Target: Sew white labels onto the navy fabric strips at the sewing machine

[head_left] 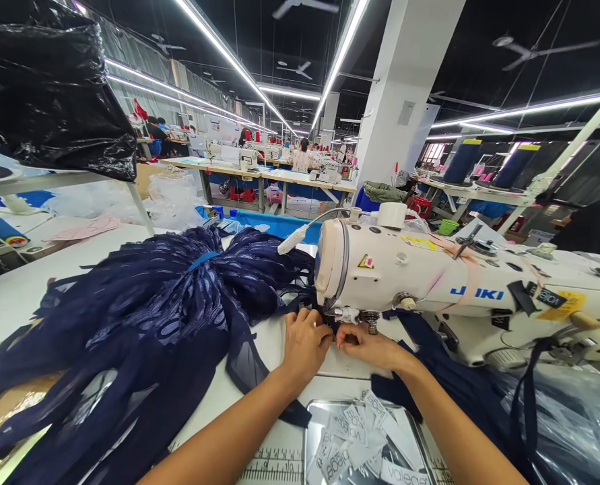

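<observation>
My left hand (306, 342) and my right hand (368, 345) rest side by side on the white table under the head of a cream sewing machine (431, 269). Both have fingers curled and pressed onto a dark navy fabric piece (330, 328) at the needle area. The needle itself is hidden behind my fingers. A large heap of navy sheer fabric pieces (148, 316), tied with a blue band, lies left of my left hand. More navy fabric (431, 377) drapes under my right forearm.
A metal tray (314, 431) holding several white labels sits near the table's front edge between my forearms. Clear plastic (572, 417) lies at the right. A black plastic bag (47, 87) hangs at upper left. Other sewing tables and people are far behind.
</observation>
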The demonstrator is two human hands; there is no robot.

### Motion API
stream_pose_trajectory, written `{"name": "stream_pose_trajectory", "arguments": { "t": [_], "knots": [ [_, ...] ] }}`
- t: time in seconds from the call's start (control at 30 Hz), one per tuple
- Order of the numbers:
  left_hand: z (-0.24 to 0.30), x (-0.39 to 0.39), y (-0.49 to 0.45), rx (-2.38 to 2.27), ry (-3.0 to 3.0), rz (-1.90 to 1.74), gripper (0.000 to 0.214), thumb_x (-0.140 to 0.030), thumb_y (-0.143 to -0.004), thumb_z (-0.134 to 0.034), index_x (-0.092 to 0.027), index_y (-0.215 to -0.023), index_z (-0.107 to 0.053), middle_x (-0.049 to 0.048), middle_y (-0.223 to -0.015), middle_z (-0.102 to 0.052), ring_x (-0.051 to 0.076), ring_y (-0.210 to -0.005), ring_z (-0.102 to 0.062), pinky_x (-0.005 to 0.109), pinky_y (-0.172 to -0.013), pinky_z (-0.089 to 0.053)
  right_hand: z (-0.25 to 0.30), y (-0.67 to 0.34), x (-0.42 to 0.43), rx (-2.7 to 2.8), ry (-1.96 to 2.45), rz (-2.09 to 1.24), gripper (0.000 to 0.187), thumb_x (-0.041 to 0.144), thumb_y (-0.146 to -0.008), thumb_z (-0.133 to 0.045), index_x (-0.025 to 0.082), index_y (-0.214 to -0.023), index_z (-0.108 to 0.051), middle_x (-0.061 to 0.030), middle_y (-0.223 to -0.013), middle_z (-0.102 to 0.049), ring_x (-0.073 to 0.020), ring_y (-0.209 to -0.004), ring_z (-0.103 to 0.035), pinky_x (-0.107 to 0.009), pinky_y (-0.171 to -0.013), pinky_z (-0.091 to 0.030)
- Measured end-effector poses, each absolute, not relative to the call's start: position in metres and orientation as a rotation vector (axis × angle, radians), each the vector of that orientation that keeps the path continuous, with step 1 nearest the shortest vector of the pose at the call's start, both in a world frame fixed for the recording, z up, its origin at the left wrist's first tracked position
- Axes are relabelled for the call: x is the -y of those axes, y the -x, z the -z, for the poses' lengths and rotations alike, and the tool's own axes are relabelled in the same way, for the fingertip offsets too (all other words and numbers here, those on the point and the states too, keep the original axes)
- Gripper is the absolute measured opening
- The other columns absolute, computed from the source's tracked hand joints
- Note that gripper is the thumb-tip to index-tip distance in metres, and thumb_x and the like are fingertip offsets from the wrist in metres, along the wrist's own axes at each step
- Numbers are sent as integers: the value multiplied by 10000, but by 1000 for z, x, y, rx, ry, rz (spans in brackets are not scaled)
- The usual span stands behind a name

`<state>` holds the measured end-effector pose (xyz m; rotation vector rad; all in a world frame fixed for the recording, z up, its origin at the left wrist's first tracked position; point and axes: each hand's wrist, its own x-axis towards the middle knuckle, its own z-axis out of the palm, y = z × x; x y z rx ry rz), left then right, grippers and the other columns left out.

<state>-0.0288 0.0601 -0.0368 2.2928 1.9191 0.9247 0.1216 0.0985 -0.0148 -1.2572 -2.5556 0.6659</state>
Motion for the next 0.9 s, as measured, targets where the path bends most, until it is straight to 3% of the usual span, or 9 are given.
{"name": "stream_pose_trajectory", "arguments": {
  "t": [0.13,0.3,0.47,0.63,0.9],
  "knots": [
    [37,-58,26,-1958,-2274,-823,159,-151,-759,-544,-223,-680,-662,27,-758,-614,193,-809,-502,352,-705,-265,9,-124,-100,2483,1155,-983,110,91,-686,-473,179,-652,-530,54,-596,-468,-96,-584,-411,-199,-550,-327],
    [38,-58,25,-1947,-2369,-852,141,-126,-758,-521,-203,-745,-638,26,-772,-625,181,-793,-516,343,-709,-258,15,-127,-103,2414,1077,-1107,104,84,-659,-472,174,-629,-515,58,-577,-435,-97,-576,-376,-209,-541,-293],
    [38,-57,26,-1862,-2412,-789,172,-134,-769,-516,-203,-672,-640,16,-712,-624,167,-744,-538,338,-688,-253,11,-129,-100,2348,1007,-1260,99,92,-632,-474,174,-621,-528,60,-570,-445,-92,-572,-383,-202,-544,-310],
    [30,-60,36,-1972,-2408,-741,135,-137,-754,-509,-177,-686,-619,36,-722,-626,181,-745,-551,333,-685,-277,22,-133,-113,1961,1169,-1225,63,133,-575,-484,172,-525,-484,55,-487,-412,-96,-501,-371,-217,-499,-322],
    [29,-60,42,-1925,-2542,-629,160,-113,-781,-456,-167,-751,-604,47,-744,-622,181,-728,-561,312,-657,-316,34,-133,-136,1657,1243,-1130,155,191,-677,-302,217,-530,-344,8,-480,-404,-134,-491,-470,-256,-509,-411]
  ]
}}
